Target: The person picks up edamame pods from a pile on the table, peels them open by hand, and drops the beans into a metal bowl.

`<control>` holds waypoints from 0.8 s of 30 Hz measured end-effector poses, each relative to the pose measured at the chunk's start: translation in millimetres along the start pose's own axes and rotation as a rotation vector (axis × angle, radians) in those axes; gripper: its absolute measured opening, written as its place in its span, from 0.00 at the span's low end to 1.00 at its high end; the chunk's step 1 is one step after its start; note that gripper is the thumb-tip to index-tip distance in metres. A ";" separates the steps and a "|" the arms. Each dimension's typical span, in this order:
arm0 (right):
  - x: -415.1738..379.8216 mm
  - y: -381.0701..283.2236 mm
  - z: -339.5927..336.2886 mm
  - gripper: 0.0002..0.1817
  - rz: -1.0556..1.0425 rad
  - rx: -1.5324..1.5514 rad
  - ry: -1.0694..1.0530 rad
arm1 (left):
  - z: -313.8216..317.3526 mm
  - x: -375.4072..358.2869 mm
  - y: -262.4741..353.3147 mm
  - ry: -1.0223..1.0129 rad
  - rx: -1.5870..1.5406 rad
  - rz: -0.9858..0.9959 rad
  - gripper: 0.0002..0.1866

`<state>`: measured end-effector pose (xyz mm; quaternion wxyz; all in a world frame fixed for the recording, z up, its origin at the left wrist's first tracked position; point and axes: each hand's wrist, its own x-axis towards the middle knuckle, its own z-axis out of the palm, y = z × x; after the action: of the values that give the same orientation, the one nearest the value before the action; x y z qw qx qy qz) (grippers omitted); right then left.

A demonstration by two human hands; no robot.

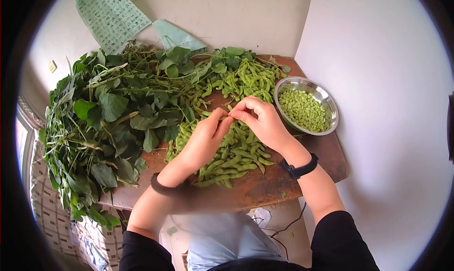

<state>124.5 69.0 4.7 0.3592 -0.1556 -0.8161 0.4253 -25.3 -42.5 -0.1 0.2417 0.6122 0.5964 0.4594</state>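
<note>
My left hand (204, 137) and my right hand (261, 123) meet over the middle of the table, fingertips pinched together. Between them is a green soybean pod (225, 117), mostly covered by the fingers. Beneath both hands lies a loose pile of soybean pods (231, 161). Another heap of pods (250, 80) sits farther back, beyond my right hand. To the right, a round steel bowl (334, 102) holds many shelled green soybeans (302, 111).
A large mound of leafy soybean stalks (113, 110) covers the left side of the wooden table (312, 162) and hangs over its edge. Walls stand behind and to the right. Patterned green cloth (111, 18) hangs at the back. A dark cable (288, 227) runs below the table.
</note>
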 end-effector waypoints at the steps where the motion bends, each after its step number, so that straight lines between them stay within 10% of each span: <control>1: -0.8 0.4 1.2 0.06 0.002 0.001 0.000 | -0.1 0.5 0.3 0.002 0.003 0.010 0.11; 24: 3.5 3.1 -7.6 0.12 0.191 0.258 -0.093 | 2.6 2.9 -5.9 0.040 -0.040 0.042 0.12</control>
<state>127.4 77.3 6.8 0.2956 -0.1654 -0.7520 0.5654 -26.5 -38.2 -5.5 0.2323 0.6103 0.5789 0.4882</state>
